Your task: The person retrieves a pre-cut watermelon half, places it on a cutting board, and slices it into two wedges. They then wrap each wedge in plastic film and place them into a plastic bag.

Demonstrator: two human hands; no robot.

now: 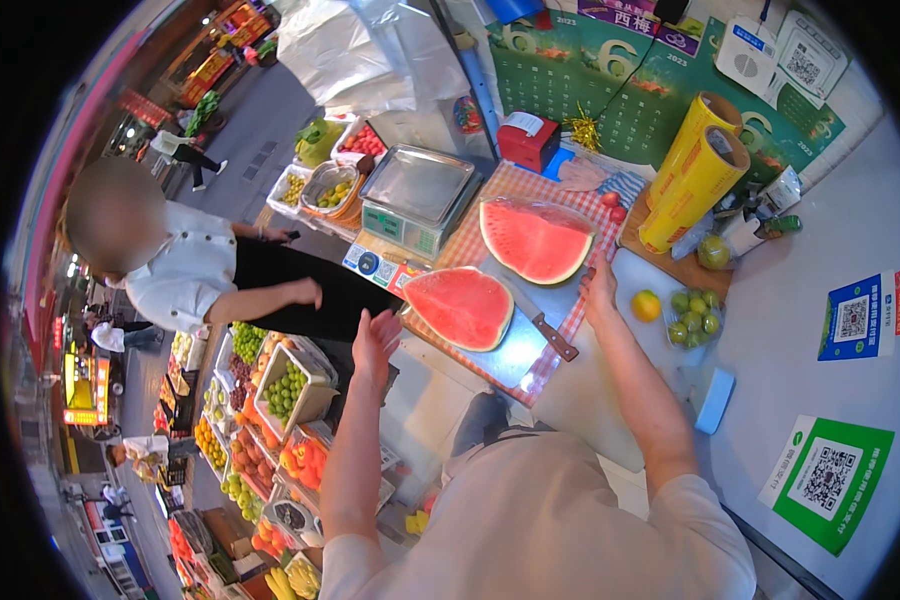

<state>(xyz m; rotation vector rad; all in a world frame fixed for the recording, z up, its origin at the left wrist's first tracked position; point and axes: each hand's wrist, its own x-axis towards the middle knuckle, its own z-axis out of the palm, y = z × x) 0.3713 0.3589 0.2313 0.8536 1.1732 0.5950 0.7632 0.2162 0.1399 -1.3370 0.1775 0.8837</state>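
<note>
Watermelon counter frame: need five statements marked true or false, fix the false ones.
1. The right hand grips the knife. False: the knife lies beside the lower watermelon piece.
2. The left hand is empty. True.
3. The lower watermelon piece shows red flesh. True.
4. The yellow rolls stand left of the digital scale in view. False: they stand right of it.
5. The watermelon piece is unsliced. False: it is cut open.

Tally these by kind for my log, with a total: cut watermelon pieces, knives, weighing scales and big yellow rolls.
Cut watermelon pieces: 2
Knife: 1
Weighing scale: 1
Big yellow rolls: 2
Total: 6
</note>
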